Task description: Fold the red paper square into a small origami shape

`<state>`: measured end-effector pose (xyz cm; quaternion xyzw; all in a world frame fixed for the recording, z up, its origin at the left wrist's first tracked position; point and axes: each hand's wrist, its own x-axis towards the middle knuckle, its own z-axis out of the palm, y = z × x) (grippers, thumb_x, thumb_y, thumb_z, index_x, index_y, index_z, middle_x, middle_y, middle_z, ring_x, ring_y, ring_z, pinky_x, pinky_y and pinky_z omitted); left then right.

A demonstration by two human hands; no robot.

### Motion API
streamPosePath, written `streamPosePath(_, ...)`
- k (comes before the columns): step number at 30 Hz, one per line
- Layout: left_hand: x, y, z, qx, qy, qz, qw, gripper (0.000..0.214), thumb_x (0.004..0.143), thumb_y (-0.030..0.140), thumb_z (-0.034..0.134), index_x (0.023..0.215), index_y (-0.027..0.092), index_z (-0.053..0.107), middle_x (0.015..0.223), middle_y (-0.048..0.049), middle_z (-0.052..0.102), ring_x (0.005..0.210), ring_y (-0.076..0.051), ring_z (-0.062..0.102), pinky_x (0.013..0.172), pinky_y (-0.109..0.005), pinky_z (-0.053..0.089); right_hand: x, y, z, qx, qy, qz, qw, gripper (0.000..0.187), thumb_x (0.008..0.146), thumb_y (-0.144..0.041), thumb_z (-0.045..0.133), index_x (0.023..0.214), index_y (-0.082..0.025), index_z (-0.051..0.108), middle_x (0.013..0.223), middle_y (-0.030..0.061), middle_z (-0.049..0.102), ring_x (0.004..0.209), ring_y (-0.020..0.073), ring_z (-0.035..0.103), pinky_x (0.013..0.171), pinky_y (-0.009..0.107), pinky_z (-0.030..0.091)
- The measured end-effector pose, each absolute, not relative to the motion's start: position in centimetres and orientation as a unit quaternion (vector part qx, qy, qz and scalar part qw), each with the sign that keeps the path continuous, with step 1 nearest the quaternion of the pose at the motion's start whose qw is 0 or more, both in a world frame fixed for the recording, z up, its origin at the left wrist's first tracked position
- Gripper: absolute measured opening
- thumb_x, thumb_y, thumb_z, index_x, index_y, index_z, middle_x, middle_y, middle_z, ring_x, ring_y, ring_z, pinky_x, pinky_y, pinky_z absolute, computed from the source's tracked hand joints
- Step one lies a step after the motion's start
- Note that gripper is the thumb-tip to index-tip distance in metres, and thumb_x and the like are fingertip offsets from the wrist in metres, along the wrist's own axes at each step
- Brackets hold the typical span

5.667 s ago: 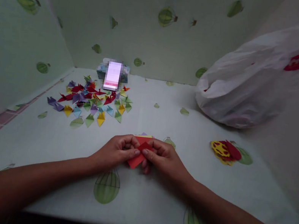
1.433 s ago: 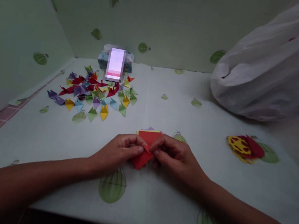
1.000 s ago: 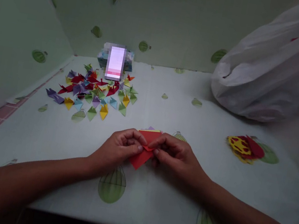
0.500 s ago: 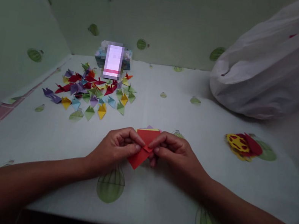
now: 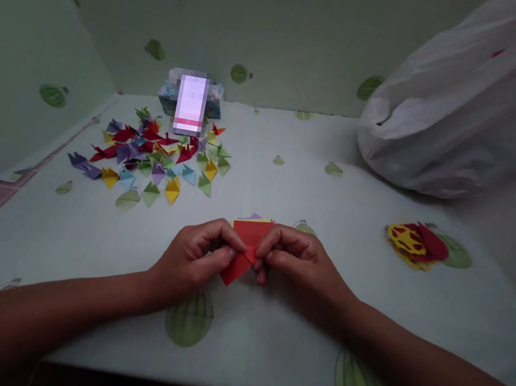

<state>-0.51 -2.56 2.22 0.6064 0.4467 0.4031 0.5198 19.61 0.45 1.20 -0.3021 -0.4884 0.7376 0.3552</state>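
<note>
My left hand (image 5: 199, 257) and my right hand (image 5: 295, 258) face each other near the middle of the table, both closed. Pinched between their thumbs and fingers is a small folded red paper (image 5: 234, 272), its pointed end toward me. My fingertips cover its middle, so the exact folds there are hidden. Just beyond it shows a flat red sheet edged by yellow paper (image 5: 253, 221), with a bit of purple behind. I cannot tell where the folded piece ends and that red sheet begins.
Many small folded paper shapes (image 5: 157, 158) in mixed colours lie at the back left. Behind them stand a bright phone screen (image 5: 191, 101) and a patterned box (image 5: 214, 105). A white plastic bag (image 5: 412, 140) bulges at the back right. Yellow and red cut-outs (image 5: 409, 241) lie below it.
My left thumb and fingers have shifted slightly on the red paper, and its lower point has turned a little to the left. The whole view has moved slightly. Both hands keep their hold.
</note>
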Motion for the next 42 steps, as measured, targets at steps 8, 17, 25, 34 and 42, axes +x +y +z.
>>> streamPosePath(8,-0.08,-2.24,2.24,0.528,0.46,0.414,0.582,0.008,0.081,0.019,0.066,0.087,0.016,0.064,0.078,-0.0015,0.069,0.071,-0.012,0.064,0.064,-0.022,0.05,19.7,0.36,1.75,-0.307,-0.553,0.686,0.359,0.009,0.079,-0.008,0.057,0.077,-0.016,0.058,0.065,-0.0023,0.063,0.059,0.0093,0.059,0.06,0.023,0.047)
streamPosePath(17,-0.25,-2.21,2.21,0.52,0.454,0.429,0.582,0.004,0.079,0.019,0.068,0.08,0.016,0.066,0.072,-0.0011,0.07,0.065,-0.011,0.063,0.06,-0.021,0.048,19.73,0.42,1.62,-0.286,-0.55,0.7,0.355,0.01,0.085,-0.013,0.059,0.089,-0.019,0.053,0.069,-0.0024,0.066,0.06,0.0106,0.062,0.061,0.025,0.049)
streamPosePath(25,-0.44,-2.32,2.07,0.535,0.447,0.436,0.569,0.002,0.08,0.017,0.067,0.08,0.016,0.067,0.071,-0.0003,0.069,0.064,-0.01,0.061,0.06,-0.021,0.047,19.72,0.17,1.49,-0.291,-0.53,0.71,0.362,0.003,0.083,-0.014,0.062,0.082,-0.017,0.06,0.065,-0.0012,0.066,0.061,0.0114,0.064,0.062,0.026,0.05)
streamPosePath(34,-0.15,-2.21,2.4,0.527,0.457,0.438,0.566,0.011,0.078,0.019,0.072,0.087,0.017,0.068,0.076,-0.0002,0.069,0.068,-0.011,0.062,0.063,-0.02,0.05,19.71,0.36,1.54,-0.29,-0.542,0.701,0.363,0.007,0.086,-0.018,0.062,0.087,-0.018,0.055,0.068,-0.0007,0.067,0.061,0.0117,0.065,0.062,0.026,0.051)
streamPosePath(42,-0.18,-2.23,2.08,0.484,0.457,0.446,0.598,0.006,0.078,0.02,0.072,0.081,0.017,0.068,0.075,-0.0018,0.072,0.065,-0.012,0.064,0.058,-0.021,0.049,19.49,-0.01,1.77,-0.297,-0.576,0.66,0.38,0.006,0.085,-0.015,0.061,0.083,-0.018,0.057,0.066,-0.0013,0.066,0.061,0.0117,0.064,0.062,0.026,0.052)
